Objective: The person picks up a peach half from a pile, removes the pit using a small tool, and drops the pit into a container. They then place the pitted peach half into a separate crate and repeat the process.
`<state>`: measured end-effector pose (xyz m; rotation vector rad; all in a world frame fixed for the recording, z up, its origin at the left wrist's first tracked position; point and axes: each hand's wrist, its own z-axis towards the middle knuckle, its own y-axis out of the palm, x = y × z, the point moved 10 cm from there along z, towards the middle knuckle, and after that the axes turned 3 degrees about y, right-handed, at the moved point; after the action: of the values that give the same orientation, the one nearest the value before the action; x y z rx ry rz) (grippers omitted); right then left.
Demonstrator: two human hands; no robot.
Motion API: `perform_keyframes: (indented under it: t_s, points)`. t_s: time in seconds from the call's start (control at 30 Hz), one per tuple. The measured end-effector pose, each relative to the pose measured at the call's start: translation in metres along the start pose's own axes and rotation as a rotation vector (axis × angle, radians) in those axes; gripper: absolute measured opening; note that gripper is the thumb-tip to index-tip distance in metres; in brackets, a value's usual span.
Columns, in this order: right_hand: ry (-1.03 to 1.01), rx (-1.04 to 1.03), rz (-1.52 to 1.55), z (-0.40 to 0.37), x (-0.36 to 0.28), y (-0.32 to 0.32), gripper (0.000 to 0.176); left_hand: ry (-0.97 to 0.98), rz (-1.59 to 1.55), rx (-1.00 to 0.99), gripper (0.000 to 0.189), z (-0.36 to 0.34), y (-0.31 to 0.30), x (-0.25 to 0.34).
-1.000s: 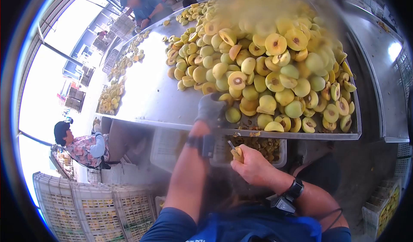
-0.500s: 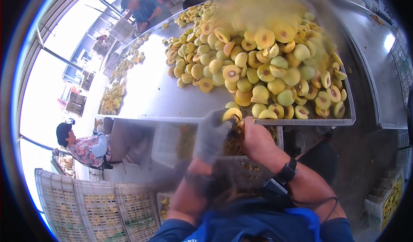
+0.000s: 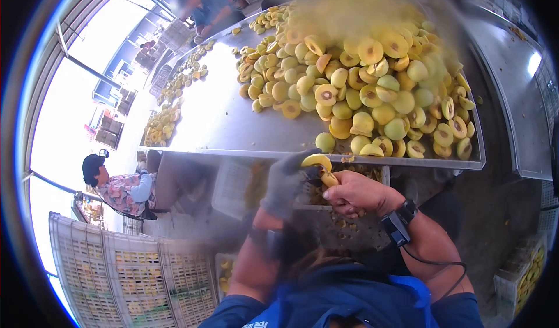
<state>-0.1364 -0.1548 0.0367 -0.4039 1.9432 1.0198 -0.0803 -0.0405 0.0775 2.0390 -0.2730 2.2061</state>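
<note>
My left hand (image 3: 280,187), in a grey glove, is closed around a yellow peach half (image 3: 317,160) just in front of the table edge. My bare right hand (image 3: 362,194) grips a small pitting tool by its tan handle (image 3: 329,179). The tool's dark end is at the peach half, partly hidden by the gloved fingers. Beyond both hands, a large heap of halved peaches (image 3: 361,95) lies on the metal table (image 3: 204,118), some cut side up with brown centres. Below my hands is a crate (image 3: 233,191) with scraps in it.
The table's raised metal rim (image 3: 407,161) runs just beyond my hands. Stacked plastic crates (image 3: 134,275) stand at lower left. A seated person (image 3: 125,191) works at the left, another person (image 3: 212,13) at the far side. A second metal table (image 3: 512,77) is on the right.
My right hand has drawn slightly down and right, so the tool's tan handle now shows. The peach half stays in my left hand. The whole view has shifted a little.
</note>
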Motion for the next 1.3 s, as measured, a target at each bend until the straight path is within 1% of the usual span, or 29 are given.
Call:
perform_keyframes:
  t_s: [0.03, 0.07, 0.17, 0.2, 0.3, 0.37, 0.4, 0.5, 0.53, 0.57, 0.6, 0.67, 0.73, 0.77, 0.83, 0.9, 0.97, 1.07, 1.17, 1.2, 1.3]
  points:
    - [0.047, 0.008, 0.059, -0.003, -0.001, 0.003, 0.018, -0.043, -0.084, 0.02, 0.039, 0.0, -0.009, -0.009]
    - [0.042, 0.003, 0.054, -0.003, -0.003, 0.003, 0.017, -0.087, -0.169, 0.039, 0.041, -0.001, -0.017, -0.016]
    - [0.034, 0.013, 0.047, -0.001, 0.001, 0.001, 0.017, -0.102, -0.039, 0.148, 0.043, -0.009, -0.051, -0.018]
    - [0.033, 0.031, 0.04, 0.003, 0.008, -0.004, 0.017, -0.016, 0.107, 0.194, 0.041, -0.011, -0.071, -0.017]
    - [0.001, 0.129, -0.048, 0.003, 0.015, -0.011, 0.016, -0.05, 0.565, 0.317, 0.038, -0.021, -0.119, 0.002]
    - [-0.031, 0.191, -0.102, 0.002, 0.013, -0.011, 0.015, -0.047, 0.97, 0.408, 0.038, -0.019, -0.152, 0.004]
    - [-0.045, 0.21, -0.117, 0.0, 0.009, -0.008, 0.015, -0.044, 1.172, 0.458, 0.037, -0.015, -0.156, 0.012]
    - [-0.129, 0.264, -0.199, -0.001, -0.001, -0.008, 0.013, 0.037, 0.742, 0.481, 0.041, 0.026, -0.144, 0.002]
    - [-0.155, 0.289, -0.221, -0.004, -0.008, -0.008, 0.013, 0.09, 0.542, 0.427, 0.044, 0.048, -0.127, -0.004]
    - [-0.182, 0.313, -0.244, -0.005, -0.014, -0.008, 0.013, 0.156, 0.57, 0.369, 0.046, 0.071, -0.103, -0.002]
    - [-0.232, 0.361, -0.293, -0.004, -0.016, -0.012, 0.014, 0.118, 0.533, 0.323, 0.047, 0.094, -0.084, -0.004]
    - [-0.332, 0.459, -0.389, -0.003, -0.018, -0.02, 0.018, 0.18, 0.63, 0.264, 0.049, 0.137, -0.049, -0.008]
    - [-0.254, 0.495, -0.422, -0.005, -0.023, -0.024, 0.022, 0.22, 0.717, 0.181, 0.05, 0.173, -0.018, -0.013]
    - [-0.215, 0.515, -0.438, -0.008, -0.026, -0.026, 0.024, 0.214, 0.725, 0.142, 0.05, 0.182, -0.009, -0.017]
    - [-0.203, 0.556, -0.486, -0.012, -0.032, -0.031, 0.026, 0.179, 0.708, 0.075, 0.05, 0.194, 0.005, -0.027]
    - [-0.185, 0.613, -0.526, -0.016, -0.036, -0.04, 0.028, 0.078, 0.506, 0.041, 0.049, 0.195, 0.008, -0.039]
    - [-0.161, 0.684, -0.555, -0.02, -0.039, -0.05, 0.03, -0.072, 0.154, 0.029, 0.048, 0.171, 0.008, -0.041]
    - [-0.344, 0.84, -0.555, -0.034, -0.053, -0.06, 0.026, -0.107, 0.014, 0.026, 0.046, 0.131, 0.003, -0.034]
    - [-0.464, 0.992, -0.526, -0.049, -0.065, -0.071, 0.021, -0.003, 0.057, 0.031, 0.046, 0.086, 0.007, -0.018]
    - [-0.547, 1.027, -0.583, -0.053, -0.072, -0.07, 0.027, -0.016, 0.031, 0.032, 0.047, 0.072, 0.007, -0.02]
    - [-0.548, 1.018, -0.611, -0.051, -0.071, -0.068, 0.027, 0.04, 0.095, 0.093, 0.044, 0.034, 0.021, -0.003]
